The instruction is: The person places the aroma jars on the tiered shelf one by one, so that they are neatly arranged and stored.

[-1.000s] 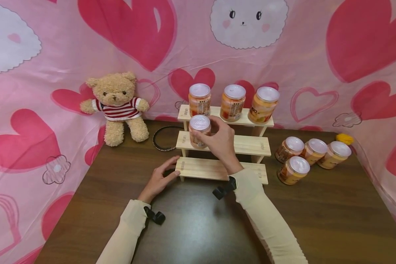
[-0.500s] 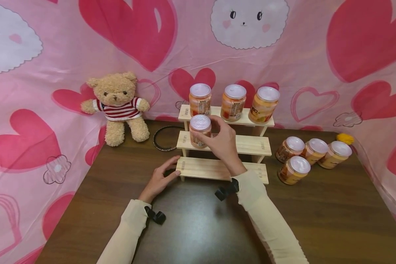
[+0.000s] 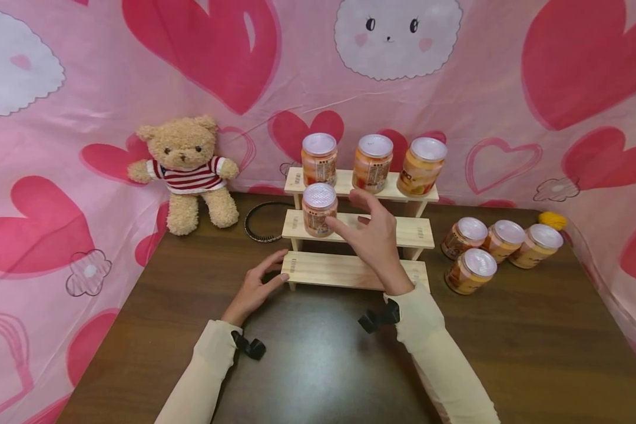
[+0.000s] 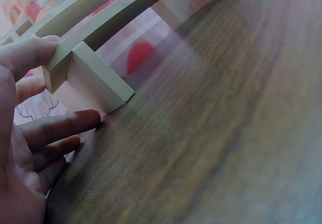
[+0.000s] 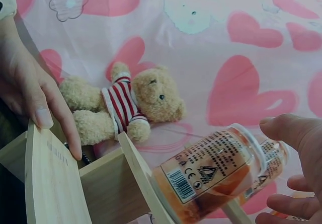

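And here's the jar (image 3: 315, 213), upright on the middle step (image 3: 403, 231) of the wooden stand, hard by that step's left edge! The right hand (image 3: 375, 238) is right beside it, thumb and fingers spread wide and pinching nothing; the right-wrist view shows a sliver of backdrop between thumb tip and lid (image 3: 320, 195), so no grip there. Down at the front, the left hand (image 3: 254, 288) has thumb and fingers parted, touching the left end of the bottom step (image 3: 323, 270), seemingly a light steadying touch.

Now, how will this jar handle? The wall looks stiff and smooth, so it likely won't give under a squeeze but may slip in dry fingers. Contents can't be made out, so the weight is a guess: probably modest, an easy one-hand lift. Glass or plastic? Can't tell; best treat it as breakable. The place to take hold is round the label (image 5: 209, 166), thumb opposite fingers, below the rim; a lift by the lid alone might pop it. And watch that step: it's narrow, so a sideways knock could tip the jar off the edge!

Behind, three matching jars (image 3: 372, 168) line the top step; four more jars (image 3: 471, 274) stand toward the table's (image 3: 535, 341) right edge.
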Motion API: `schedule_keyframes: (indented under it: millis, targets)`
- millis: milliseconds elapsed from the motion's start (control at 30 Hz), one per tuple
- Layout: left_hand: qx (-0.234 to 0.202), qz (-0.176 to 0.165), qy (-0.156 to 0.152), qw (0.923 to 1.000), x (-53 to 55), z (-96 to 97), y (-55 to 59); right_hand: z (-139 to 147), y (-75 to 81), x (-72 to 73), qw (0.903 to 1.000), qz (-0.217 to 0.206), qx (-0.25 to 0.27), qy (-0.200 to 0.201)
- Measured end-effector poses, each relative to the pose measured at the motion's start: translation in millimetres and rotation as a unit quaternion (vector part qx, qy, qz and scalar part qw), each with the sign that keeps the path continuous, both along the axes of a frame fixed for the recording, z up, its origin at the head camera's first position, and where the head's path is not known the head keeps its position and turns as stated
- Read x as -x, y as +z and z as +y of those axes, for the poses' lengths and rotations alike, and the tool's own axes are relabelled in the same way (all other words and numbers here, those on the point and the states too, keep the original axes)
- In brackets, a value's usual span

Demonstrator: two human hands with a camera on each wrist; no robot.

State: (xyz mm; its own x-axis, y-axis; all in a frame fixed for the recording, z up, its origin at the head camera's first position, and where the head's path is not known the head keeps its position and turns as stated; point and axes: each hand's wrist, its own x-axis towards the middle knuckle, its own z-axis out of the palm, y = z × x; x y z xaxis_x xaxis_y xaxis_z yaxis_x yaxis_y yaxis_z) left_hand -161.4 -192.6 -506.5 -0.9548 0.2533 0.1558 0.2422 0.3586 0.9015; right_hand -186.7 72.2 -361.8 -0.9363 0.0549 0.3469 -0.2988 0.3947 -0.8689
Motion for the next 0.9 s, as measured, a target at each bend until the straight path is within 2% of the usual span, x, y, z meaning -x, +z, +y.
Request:
schedule_keyframes:
  millis: [300,433,567,900]
  targets:
    - [-0.001,-0.008,0.000,1.0000,-0.6,-0.2,1.5,10.4,4.1,-17.3,0.9999,0.001,-0.001,-0.011]
    - [-0.002,-0.008,-0.002,1.0000,-0.6,0.1,1.3,16.7,5.2,-24.4,0.9998,0.016,0.001,-0.010]
    - [-0.005,-0.009,-0.003,0.9999,-0.7,1.0,0.9,25.7,2.8,-29.9,0.9992,0.037,-0.003,-0.013]
    - [0.000,-0.013,0.002,0.9999,-1.7,0.3,1.6,48.9,-6.6,-38.9,0.9982,0.033,-0.022,-0.045]
